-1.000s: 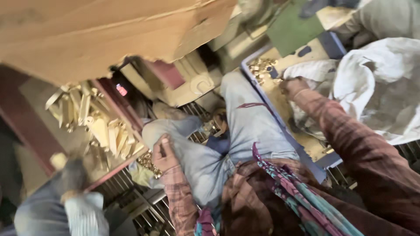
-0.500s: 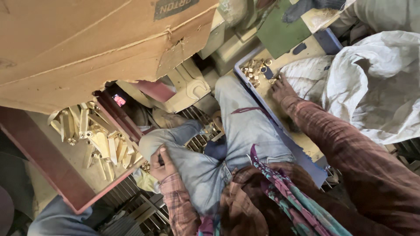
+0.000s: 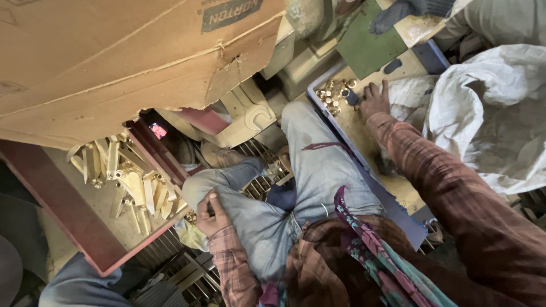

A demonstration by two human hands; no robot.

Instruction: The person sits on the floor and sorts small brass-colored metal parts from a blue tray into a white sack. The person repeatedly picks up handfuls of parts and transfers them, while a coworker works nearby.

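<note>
I sit with my legs in blue jeans point(image 3: 318, 170) bent under me. My right hand point(image 3: 372, 100) reaches out flat, fingers spread, onto a blue-rimmed tray point(image 3: 398, 204) on my right. Its fingertips touch a small heap of brass fittings point(image 3: 334, 91) at the tray's far end. My left hand point(image 3: 210, 214) rests on my left knee with its fingers curled shut; I can see nothing in it. Both sleeves are brown plaid, and a patterned scarf point(image 3: 369, 250) hangs from my neck.
A red tray point(image 3: 68, 210) of longer brass pieces point(image 3: 131, 185) lies at my left. A big cardboard box point(image 3: 114, 51) overhangs it. A white sack point(image 3: 489, 119) lies right of the blue tray. Another person's gloved hand point(image 3: 409, 8) and a green board point(image 3: 369, 45) are beyond.
My right hand has stayed at the brass heap while the view has swung and steadied. My left hand has remained on the knee.
</note>
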